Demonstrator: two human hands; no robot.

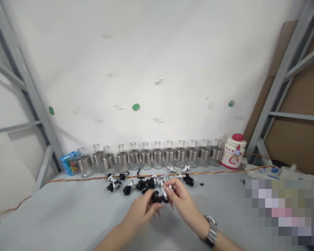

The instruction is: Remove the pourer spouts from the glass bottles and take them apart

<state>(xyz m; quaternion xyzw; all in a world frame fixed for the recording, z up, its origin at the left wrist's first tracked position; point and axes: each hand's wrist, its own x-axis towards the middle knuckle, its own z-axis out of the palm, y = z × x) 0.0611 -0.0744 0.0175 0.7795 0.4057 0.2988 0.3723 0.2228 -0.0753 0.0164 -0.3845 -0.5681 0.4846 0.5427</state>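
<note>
My left hand [142, 209] is closed on a black plastic fitting [156, 197], its fingers bent around the near side. Pinched in my right hand [181, 200] is a silver-white piece [164, 191], close beside the black fitting. Whether the two pieces touch, I cannot tell. Just beyond my hands lie several loose black and silver fittings that look like bottle tops [127, 188], some partly hidden by my fingers. A black one with a silver stem [189, 180] rests to the right. My right wrist wears a metal-band watch [211, 232].
A row of several glass bottles with metal sleeves [146, 154] lines the wall behind. A blue box [69, 163] stands at the left end, a white jar with a red lid [232, 153] at the right. A twisted red-yellow wire [81, 179] crosses the grey table [68, 216].
</note>
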